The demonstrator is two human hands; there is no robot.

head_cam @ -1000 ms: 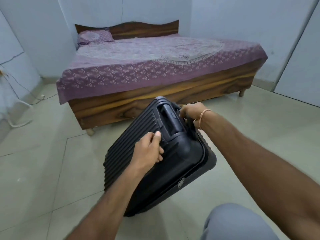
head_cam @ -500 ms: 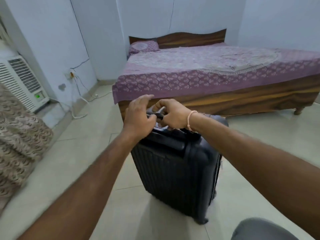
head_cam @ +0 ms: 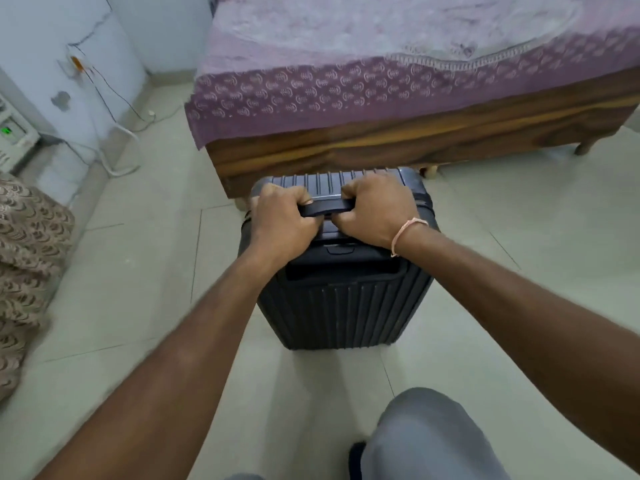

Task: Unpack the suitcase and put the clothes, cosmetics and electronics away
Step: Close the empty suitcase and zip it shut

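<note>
While upright (apparently closed), suitcase (head_cam: 341, 299), both hands gripping handle (head_cam: 327, 206)

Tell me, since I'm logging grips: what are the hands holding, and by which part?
Both the left hand and the right hand grip the upright black suitcase by its top handle.
</note>
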